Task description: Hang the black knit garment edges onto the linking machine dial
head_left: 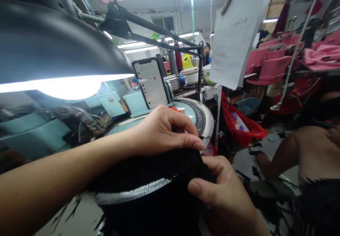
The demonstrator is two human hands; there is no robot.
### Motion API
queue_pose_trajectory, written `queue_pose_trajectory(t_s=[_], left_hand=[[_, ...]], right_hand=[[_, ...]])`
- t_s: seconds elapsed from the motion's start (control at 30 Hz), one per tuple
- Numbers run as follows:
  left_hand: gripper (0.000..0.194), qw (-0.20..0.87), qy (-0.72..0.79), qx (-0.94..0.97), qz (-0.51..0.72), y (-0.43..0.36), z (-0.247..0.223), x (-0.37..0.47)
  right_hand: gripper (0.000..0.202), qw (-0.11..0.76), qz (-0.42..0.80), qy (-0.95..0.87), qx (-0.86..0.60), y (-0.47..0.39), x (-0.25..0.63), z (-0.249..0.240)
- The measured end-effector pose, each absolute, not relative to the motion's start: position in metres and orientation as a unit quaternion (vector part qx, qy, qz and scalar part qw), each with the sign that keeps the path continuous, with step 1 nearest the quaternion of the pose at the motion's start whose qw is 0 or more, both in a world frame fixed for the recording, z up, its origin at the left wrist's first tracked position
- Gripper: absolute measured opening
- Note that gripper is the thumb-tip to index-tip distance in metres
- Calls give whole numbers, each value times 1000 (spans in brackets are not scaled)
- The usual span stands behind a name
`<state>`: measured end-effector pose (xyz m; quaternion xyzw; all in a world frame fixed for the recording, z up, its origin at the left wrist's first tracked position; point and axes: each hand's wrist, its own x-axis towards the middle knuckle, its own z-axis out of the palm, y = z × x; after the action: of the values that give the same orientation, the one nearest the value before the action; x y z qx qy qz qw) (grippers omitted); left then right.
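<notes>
Black knitted fabric [159, 207] hangs over the near side of a round, pale green linking machine [190, 110]. A curved row of fine metal needles [135, 192] shows along the fabric, and more of the toothed ring stands bare at the far right. My left hand [170, 130] reaches across the top, thumb and forefinger pinched on the fabric's upper edge. Just below and to the right, my right hand [220, 184] grips the same fabric between thumb and fingers. Dark folds hide the stitches and some fingertips.
A black lamp [61, 48] hangs low at the upper left. A lit phone [152, 84] leans upright on the machine. Papers [235, 38] hang at the upper right. A red bag [239, 130] and blue basket [249, 104] lie beyond. Another person's bare limb [287, 151] is at right.
</notes>
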<state>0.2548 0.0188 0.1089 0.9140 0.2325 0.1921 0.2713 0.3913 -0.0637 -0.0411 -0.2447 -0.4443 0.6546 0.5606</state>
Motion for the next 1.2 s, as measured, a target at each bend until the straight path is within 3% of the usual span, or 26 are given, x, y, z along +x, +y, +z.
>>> queue_pose_trajectory(t_s=[0.2,0.7,0.93,1.2], left_hand=[[19,325,272,886,191,20,109,257],[20,293,288,889,202,22,108,255],[18,225,235,924,201,22,116,247],[16,227,239,931,158,27,121,243]], right_hand=[[36,540,630,-487,-274,-64,394,-34],[19,638,509,-504,-281,-50,395,-32],[13,662,494,-491,-277,-44,400,-38],[13,670,550,-448,-217,-44,398,-37]])
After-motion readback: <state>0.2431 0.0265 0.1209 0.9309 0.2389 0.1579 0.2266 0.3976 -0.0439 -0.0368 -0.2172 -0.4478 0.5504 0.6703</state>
